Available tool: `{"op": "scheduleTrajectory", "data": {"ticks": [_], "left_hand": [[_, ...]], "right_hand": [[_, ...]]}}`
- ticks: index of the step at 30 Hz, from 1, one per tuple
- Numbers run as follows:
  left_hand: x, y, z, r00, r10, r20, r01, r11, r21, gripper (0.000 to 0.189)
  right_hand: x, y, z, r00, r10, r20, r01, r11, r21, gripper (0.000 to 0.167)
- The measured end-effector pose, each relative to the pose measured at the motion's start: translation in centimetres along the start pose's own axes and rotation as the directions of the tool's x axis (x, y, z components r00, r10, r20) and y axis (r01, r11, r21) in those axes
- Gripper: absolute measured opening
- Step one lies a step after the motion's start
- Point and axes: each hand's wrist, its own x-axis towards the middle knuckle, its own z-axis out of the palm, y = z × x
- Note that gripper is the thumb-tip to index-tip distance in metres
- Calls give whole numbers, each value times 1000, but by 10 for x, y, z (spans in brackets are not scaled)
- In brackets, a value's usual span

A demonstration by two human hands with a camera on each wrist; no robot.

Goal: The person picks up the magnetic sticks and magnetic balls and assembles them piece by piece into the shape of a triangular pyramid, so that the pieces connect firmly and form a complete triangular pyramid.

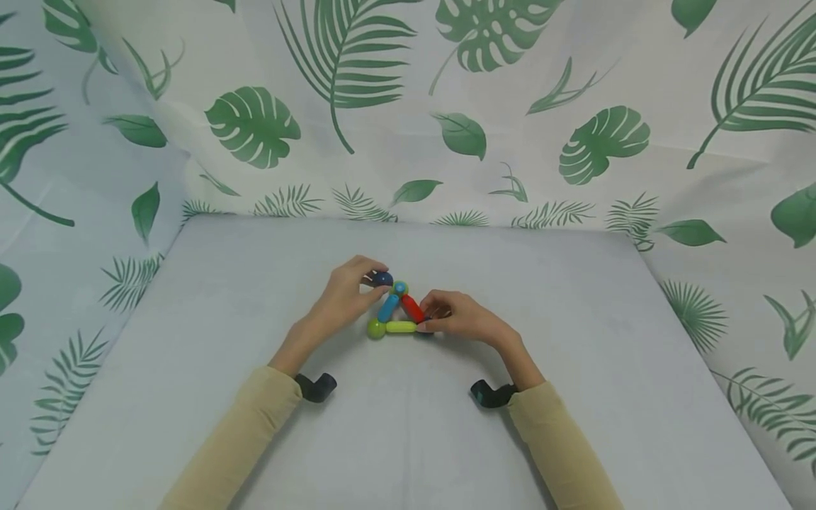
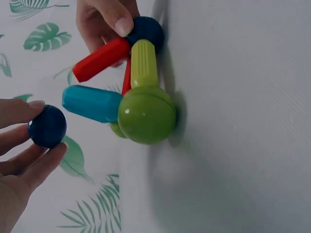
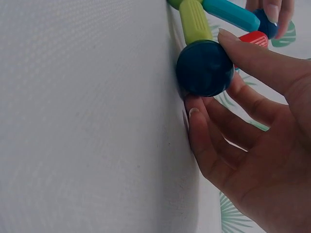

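My left hand pinches a dark blue ball between thumb and fingertips, above the table. In the left wrist view a gap separates this ball from the free end of a blue rod. That rod sticks up from a green ball on the table. A yellow-green rod joins the green ball to a second dark blue ball. My right hand holds this second ball, thumb on top and fingers beside it. A red rod rises from it. Another green ball is partly hidden behind.
The pieces stand on a pale table. A white cloth wall with green leaf prints closes off the back and both sides. Dark wrist devices sit by both sleeve cuffs.
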Motion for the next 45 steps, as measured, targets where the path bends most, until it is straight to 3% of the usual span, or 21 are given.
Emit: {"op": "scheduleTrajectory", "data": {"ticks": [8,13,22,26,34,41,45], "left_hand": [[4,11,7,999,46,27,-46,999,2,31],[3,13,12,996,49,71,-49,999,-13,32],[0,14,18,995,51,81,-48,998,-37,32],[-2,16,19,996,31,83,-29,999,-35,32],[-2,13,21,986,-50,160,62,995,-74,35],[-3,14,19,983,-47,179,62,995,-77,35],[-3,15,18,983,-19,185,32,997,-70,35]], "right_hand": [[1,4,-1,1000,-12,-9,12,1000,4,27],[1,6,0,999,-37,-3,37,999,15,27],[2,5,0,1000,-18,-5,18,1000,20,23],[2,5,1,999,-35,-1,35,999,20,23],[0,6,1,997,-77,2,77,997,17,25],[0,6,1,996,-85,-1,85,996,24,25],[0,5,1,997,-81,-3,81,996,25,25]]}}
